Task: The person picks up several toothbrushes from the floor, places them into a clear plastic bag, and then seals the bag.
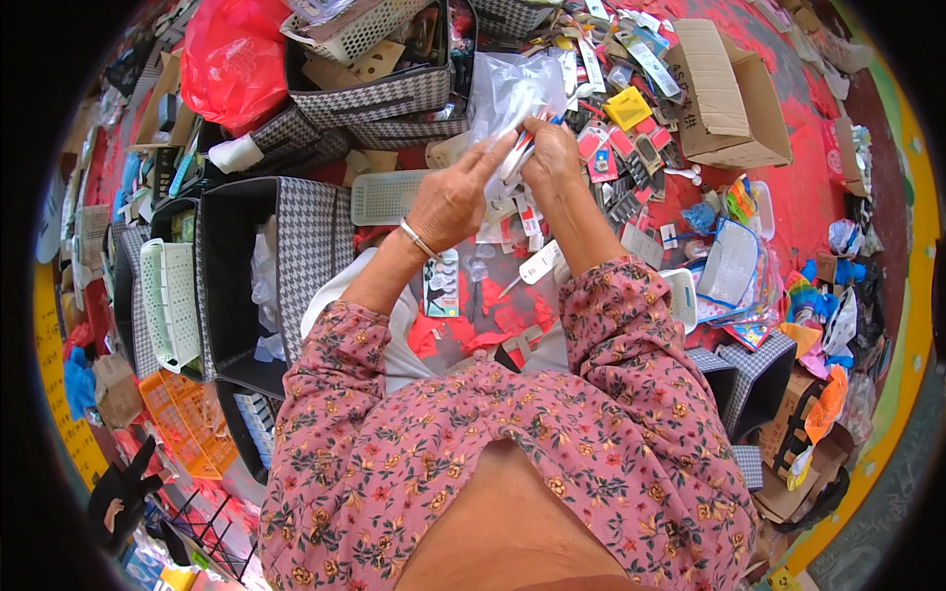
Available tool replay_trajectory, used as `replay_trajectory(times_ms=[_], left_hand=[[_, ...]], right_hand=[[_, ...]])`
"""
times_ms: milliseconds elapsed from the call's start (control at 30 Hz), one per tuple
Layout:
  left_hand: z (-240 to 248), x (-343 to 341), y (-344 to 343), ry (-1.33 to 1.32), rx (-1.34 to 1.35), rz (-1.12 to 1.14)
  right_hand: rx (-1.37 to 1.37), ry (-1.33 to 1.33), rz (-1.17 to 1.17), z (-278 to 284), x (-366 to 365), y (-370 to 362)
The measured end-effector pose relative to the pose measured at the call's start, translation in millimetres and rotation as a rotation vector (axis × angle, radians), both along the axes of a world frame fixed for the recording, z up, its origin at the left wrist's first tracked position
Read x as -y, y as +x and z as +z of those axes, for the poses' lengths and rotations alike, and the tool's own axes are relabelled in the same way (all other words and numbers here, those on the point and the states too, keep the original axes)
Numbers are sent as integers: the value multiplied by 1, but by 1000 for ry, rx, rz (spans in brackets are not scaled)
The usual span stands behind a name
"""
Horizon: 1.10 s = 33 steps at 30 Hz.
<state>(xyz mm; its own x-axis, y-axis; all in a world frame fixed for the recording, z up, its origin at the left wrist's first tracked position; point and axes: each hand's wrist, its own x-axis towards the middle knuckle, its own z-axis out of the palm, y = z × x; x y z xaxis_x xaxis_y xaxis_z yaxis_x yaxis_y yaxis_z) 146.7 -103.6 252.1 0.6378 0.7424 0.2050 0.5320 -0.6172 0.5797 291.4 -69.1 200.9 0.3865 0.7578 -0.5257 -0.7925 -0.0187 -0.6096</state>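
My right hand (pixel 552 156) is closed around a bundle of slim white items (pixel 513 165) with dark, red and blue bits showing. What kind they are I cannot make out. From the left, my left hand (pixel 449 201), with a silver bracelet at the wrist, pinches the same bundle with its fingertips. A crumpled clear plastic bag (pixel 507 91) sits just beyond the fingers, touching or behind the bundle. Below the hands lie a carded blister pack (pixel 441 284) and a white tag-shaped piece (pixel 540 263).
Houndstooth fabric bins (pixel 313 256) stand at the left, near a pale green basket (pixel 169 303) and an orange crate (pixel 187 422). Many small packaged goods, with a yellow box (pixel 628 107), cover the red ground ahead. An open cardboard box (pixel 734 98) stands far right.
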Motion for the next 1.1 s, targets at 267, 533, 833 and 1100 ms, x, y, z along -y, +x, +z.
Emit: replay_trajectory(times_ms=[267,533,833,1100], left_hand=[[-4,21,13,-23,185,-193],[23,-15,-32,47,613,240],[1,-39,-31,-998,837,32],[-5,-45,-29,-1158,1247,397]], right_hand=[[121,104,185,-8,-1,8],[-100,589,399,34,11,5],[143,484,734,41,23,-15],[543,284,794,28,23,-15]])
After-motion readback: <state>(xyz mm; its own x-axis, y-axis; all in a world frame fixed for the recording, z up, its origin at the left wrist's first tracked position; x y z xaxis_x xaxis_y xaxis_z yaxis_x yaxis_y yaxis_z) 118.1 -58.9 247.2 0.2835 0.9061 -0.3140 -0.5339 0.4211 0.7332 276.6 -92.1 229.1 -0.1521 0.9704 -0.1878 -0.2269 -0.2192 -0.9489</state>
